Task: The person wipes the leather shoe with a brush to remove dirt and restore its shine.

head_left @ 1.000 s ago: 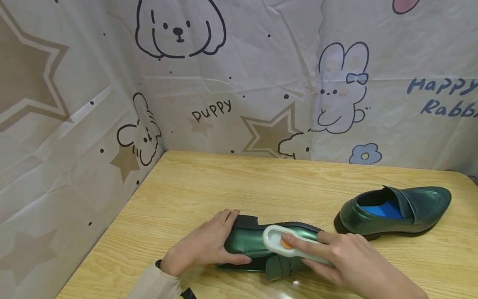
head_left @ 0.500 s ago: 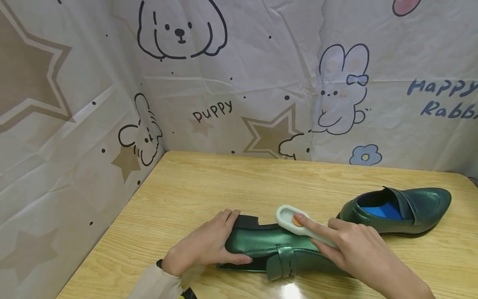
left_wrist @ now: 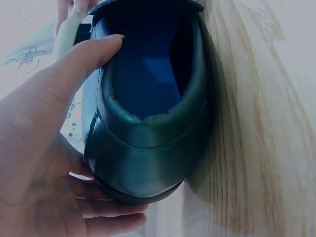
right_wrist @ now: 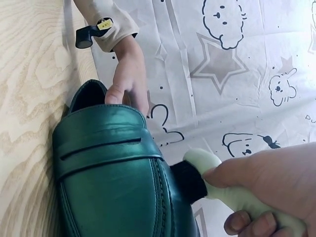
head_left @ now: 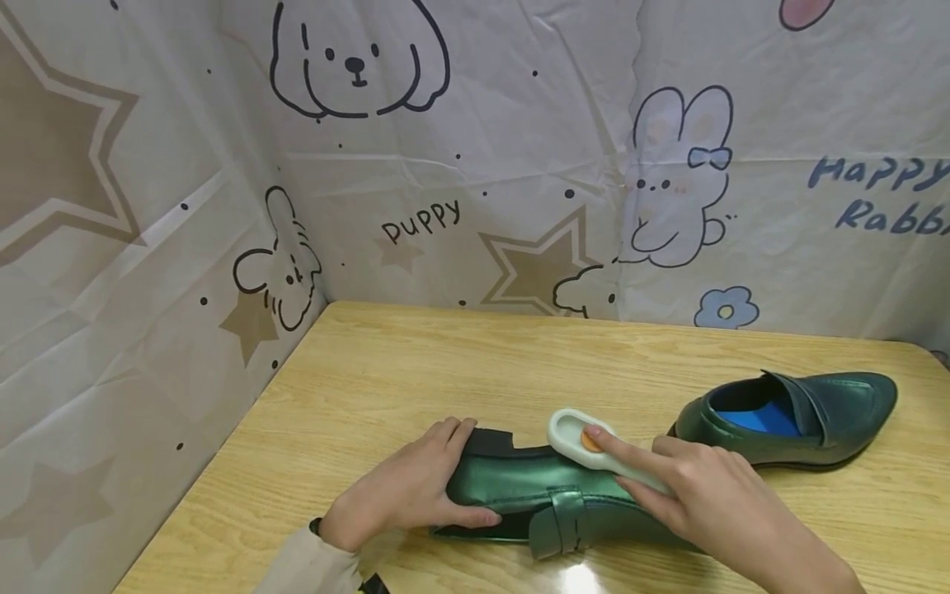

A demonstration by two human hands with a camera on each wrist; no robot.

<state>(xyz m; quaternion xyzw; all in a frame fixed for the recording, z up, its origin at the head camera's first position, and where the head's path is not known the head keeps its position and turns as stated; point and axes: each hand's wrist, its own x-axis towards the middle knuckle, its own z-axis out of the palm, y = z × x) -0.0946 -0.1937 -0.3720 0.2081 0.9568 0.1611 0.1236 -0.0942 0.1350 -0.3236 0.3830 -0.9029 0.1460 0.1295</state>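
Note:
A dark green loafer (head_left: 512,483) lies on its side on the table, its black sole facing the far side. My left hand (head_left: 408,483) grips it at the heel, thumb over the opening's edge and fingers around the heel and sole, as the left wrist view shows. In my right hand (head_left: 701,487) is a pale green brush (head_left: 567,433) with an orange button, my index finger lying on that button. Seen from the right wrist, the black bristles (right_wrist: 190,181) meet the loafer's side near the sole. The loafer's toe is hidden behind my right hand in the head view.
A second green loafer (head_left: 816,421) with a blue insole stands upright at the right, just beyond my right hand. The wooden table (head_left: 416,355) meets a cartoon-printed cloth (head_left: 445,165) at the back and left.
From one second ago to half a second ago, the brush moved up across the loafer's side to near its sole edge. It has stayed there since, while my left hand kept its place.

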